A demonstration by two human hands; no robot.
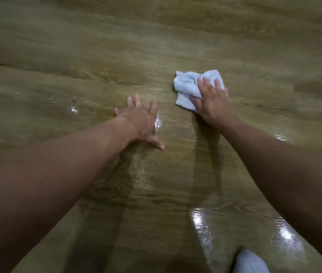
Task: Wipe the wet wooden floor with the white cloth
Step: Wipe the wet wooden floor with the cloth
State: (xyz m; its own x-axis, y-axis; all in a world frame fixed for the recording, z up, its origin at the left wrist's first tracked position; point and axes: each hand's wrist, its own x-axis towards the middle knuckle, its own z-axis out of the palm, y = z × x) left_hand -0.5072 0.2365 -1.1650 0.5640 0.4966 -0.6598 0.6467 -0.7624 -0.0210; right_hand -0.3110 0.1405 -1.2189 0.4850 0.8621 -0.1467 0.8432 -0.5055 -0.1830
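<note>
Two bare forearms fill the near edge: left forearm [57,174] and right forearm [284,164], both reaching away over the wooden floor [97,56]. Count: hands 2, cloths 1, wet glints [199,219] on the planks at least 5.

Left to right. One small glint lies just left of the left hand [141,121]. That hand is palm down, flat on the floor, fingers straight and spread, thumb out to the side; it holds nothing. A second glint touches its right edge. Bare plank shows between the two hands; they are apart.

White cloth [187,85]: one, crumpled, on the floor right of centre, farther out than the left hand. Right hand [212,101]: laid on the near-right part of the cloth, fingers extended and close together, pressing it to the floor; thumb at the cloth's near edge. Whether the thumb tucks under the fabric, cannot tell.

Larger glints sit low, right of centre, and beside the right forearm. One white shape [251,262] at the bottom edge, blurred, unidentified.
</note>
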